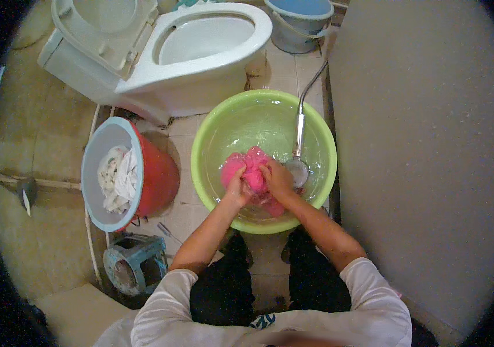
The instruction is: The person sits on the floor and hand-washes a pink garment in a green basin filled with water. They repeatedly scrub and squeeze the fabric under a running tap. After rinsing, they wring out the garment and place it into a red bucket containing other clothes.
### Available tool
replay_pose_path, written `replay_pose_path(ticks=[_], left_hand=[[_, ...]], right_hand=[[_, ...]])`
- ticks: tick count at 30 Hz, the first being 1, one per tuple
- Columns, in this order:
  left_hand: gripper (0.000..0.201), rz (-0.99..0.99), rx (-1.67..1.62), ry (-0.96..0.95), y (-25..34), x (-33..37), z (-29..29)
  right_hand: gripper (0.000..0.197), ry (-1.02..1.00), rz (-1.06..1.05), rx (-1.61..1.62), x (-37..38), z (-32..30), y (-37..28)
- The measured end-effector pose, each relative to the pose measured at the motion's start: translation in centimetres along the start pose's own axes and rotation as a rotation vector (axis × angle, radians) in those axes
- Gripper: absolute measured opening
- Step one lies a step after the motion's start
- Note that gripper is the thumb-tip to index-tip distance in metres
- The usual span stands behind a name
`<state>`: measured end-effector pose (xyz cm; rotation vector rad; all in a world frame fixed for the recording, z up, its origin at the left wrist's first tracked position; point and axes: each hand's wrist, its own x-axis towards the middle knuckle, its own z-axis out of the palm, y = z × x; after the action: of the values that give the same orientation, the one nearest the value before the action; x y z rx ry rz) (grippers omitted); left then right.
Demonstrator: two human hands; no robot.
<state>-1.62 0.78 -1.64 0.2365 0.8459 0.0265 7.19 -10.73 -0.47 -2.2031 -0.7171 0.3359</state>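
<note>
A bunched, wet pink cloth (255,168) is between my two hands, low over the water in a large lime-green basin (199,173). My left hand (237,188) grips its left side, fingers curled into the folds. On the other side my right hand (277,178) has its fingers closed round the cloth. Part of the pink fabric hangs into the water below my hands. Beside my right hand a chrome shower head (298,172) lies in the basin, its handle leaning on the far right rim.
A red bucket (157,173) with a pale blue lining holds white clothes (120,179) at the left. Behind the basin stand a white toilet (200,75) and a grey bucket (299,32). A blue stool (137,263) is at the lower left; a grey wall (426,144) borders the right.
</note>
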Motion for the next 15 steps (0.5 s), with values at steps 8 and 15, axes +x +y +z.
replay_pose_path(ticks=[8, 15], left_hand=[[0.046, 0.006, 0.149, -0.079, 0.1, 2.2, -3.7], [0.050, -0.026, 0.064, -0.089, 0.7, -0.8, -0.2]], right_hand=[[0.036, -0.228, -0.141, -0.219, -2.3, 0.9, 0.5], [0.033, -0.076, -0.213, 0.145, -2.0, -0.5, -2.2]])
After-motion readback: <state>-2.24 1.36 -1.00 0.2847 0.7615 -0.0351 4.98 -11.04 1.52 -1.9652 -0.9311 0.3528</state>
